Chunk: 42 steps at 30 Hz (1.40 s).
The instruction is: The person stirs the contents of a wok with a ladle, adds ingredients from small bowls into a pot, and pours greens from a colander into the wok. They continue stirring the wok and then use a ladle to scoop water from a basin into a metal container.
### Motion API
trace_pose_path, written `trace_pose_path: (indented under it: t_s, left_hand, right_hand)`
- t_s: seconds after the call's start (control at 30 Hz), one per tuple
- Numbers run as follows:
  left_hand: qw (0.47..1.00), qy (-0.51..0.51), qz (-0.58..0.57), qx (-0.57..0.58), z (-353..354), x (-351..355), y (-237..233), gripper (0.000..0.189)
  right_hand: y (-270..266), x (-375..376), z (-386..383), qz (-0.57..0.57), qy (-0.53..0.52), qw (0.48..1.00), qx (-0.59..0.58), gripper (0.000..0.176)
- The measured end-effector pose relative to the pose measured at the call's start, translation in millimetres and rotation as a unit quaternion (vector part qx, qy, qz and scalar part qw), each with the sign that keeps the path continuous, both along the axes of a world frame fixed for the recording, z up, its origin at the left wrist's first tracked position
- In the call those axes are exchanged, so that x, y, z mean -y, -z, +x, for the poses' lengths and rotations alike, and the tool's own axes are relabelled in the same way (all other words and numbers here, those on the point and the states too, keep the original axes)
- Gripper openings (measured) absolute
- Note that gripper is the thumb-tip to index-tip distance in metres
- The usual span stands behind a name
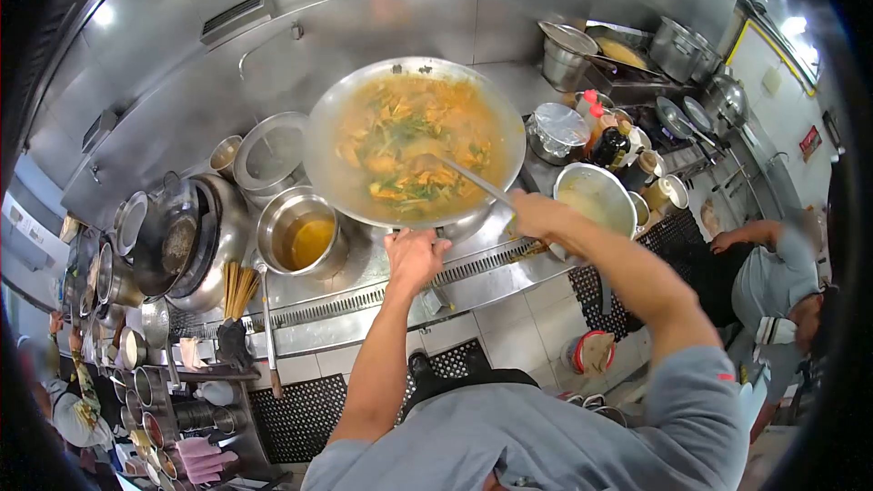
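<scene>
A very large wok (326, 184) on the steel counter holds orange broth with green leaves and pieces of food, with steam over it. My right hand (538, 216) is closed round the handle of a ladle (477, 181), whose bowl end dips into the broth near the wok's middle. At the wok's near edge is my left hand (414, 257), its fingers against the rim and the thumb pointing right; what the fingertips grip is partly hidden. A steel pot (271, 235) of yellow liquid stands left of that hand. Right of the wok is a pot (626, 209) of pale liquid.
Sauce bottles (611, 145) and a foil-covered pot (557, 130) stand right of the wok. Stacked woks (168, 236), a strainer (273, 153) and a brush (238, 295) are at left. One person (773, 273) is at far right, another (77, 409) at far left.
</scene>
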<state>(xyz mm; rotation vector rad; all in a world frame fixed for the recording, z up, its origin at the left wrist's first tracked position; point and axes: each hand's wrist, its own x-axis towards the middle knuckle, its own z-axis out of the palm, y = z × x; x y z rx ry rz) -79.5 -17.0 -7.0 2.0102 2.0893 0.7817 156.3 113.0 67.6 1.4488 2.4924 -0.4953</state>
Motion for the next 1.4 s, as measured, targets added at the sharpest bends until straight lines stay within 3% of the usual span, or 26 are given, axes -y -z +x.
trace_pose_path:
  t_s: [0.1,0.17,0.27,0.33,0.43,0.57,0.67,0.7,0.8,0.93,1.0,1.1,1.2,1.23,1.27,1.4]
  left_hand:
    - [1.0,-0.012,0.015,-0.021,4,7,6,0.031]
    - [0.998,-0.01,0.062,-0.008,10,9,-5,0.029]
    - [1.0,-0.011,0.02,0.002,11,13,-13,0.028]
    - [0.999,-0.015,0.052,-0.003,16,18,-15,0.028]
    - [1.0,-0.001,0.024,-0.017,14,29,-12,0.027]
    - [0.998,-0.031,0.046,-0.01,19,11,-26,0.027]
    - [1.0,-0.007,0.017,-0.011,12,11,0,0.028]
    - [0.998,-0.029,-0.017,-0.057,7,6,5,0.03]
    - [0.998,-0.018,-0.059,-0.014,-9,0,1,0.032]
    - [1.0,-0.006,-0.014,-0.01,-14,-1,13,0.036]
    - [1.0,-0.012,0.002,-0.007,-15,0,14,0.034]
    - [1.0,-0.01,-0.01,0.005,-12,2,5,0.032]
    - [1.0,-0.001,0.006,0.01,-13,3,7,0.03]
    - [1.0,-0.009,0.01,0.012,-10,3,8,0.03]
    - [1.0,-0.013,0.013,0.013,-10,3,9,0.029]
    - [0.999,-0.007,-0.009,0.031,-13,3,3,0.028]
  right_hand:
    - [-35,19,57,0.066,-0.031,0.995,0.071,0.039]
    - [-32,8,47,0.137,-0.017,0.987,0.078,0.028]
    - [14,-28,13,0.16,-0.023,0.986,0.038,0.019]
    - [-22,-30,-32,-0.012,0.002,0.999,-0.04,0.026]
    - [-28,-48,-43,-0.122,0.073,0.984,-0.105,0.037]
    - [-24,-33,-61,-0.115,0.051,0.982,-0.144,0.053]
    - [-15,0,-60,-0.154,0.069,0.978,-0.126,0.054]
    - [-21,18,-41,-0.126,0.055,0.984,-0.112,0.052]
    - [-70,61,23,-0.09,0.063,0.993,-0.029,0.049]
    - [-106,64,69,0.015,-0.007,0.996,0.088,0.045]
    - [-122,61,73,0.095,-0.082,0.989,0.074,0.042]
    - [-160,64,39,0.034,0.008,0.996,0.084,0.039]
    - [-83,3,26,0.147,-0.081,0.986,0.012,0.037]
    - [-64,-12,7,0.129,-0.071,0.989,0.02,0.035]
    - [-53,-19,-6,0.111,-0.057,0.992,0.028,0.033]
    - [-59,-8,43,0.22,-0.046,0.959,0.173,0.027]
